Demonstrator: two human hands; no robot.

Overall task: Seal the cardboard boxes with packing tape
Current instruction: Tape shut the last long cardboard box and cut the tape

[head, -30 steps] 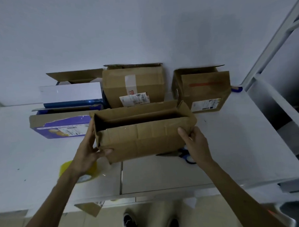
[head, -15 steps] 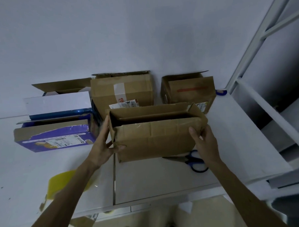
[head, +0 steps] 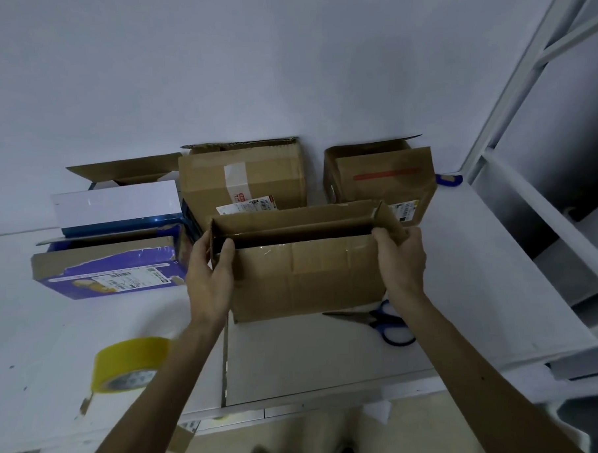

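Note:
A long open cardboard box [head: 306,277] stands on the white table [head: 313,359], its top flaps up and its inside dark. My left hand [head: 209,274] grips its left end, thumb on the front face and fingers round the corner. At the right end, my right hand [head: 400,263] holds the box with the fingers over the small end flap. A yellow roll of packing tape [head: 129,364] lies on the table to the lower left, partly behind my left forearm. Blue-handled scissors [head: 380,322] lie just right of the box's base.
Along the wall stand a tall taped cardboard box [head: 244,177], a smaller open box [head: 381,178] and a blue-and-white box stack [head: 112,214]. A purple-printed box [head: 107,269] lies at the left. A white slanted frame [head: 530,216] borders the table's right side.
The view has tilted and shifted. Both hands have slid up to the box's top corners, and the box sits a little nearer the wall boxes. The tape roll has come into clear view.

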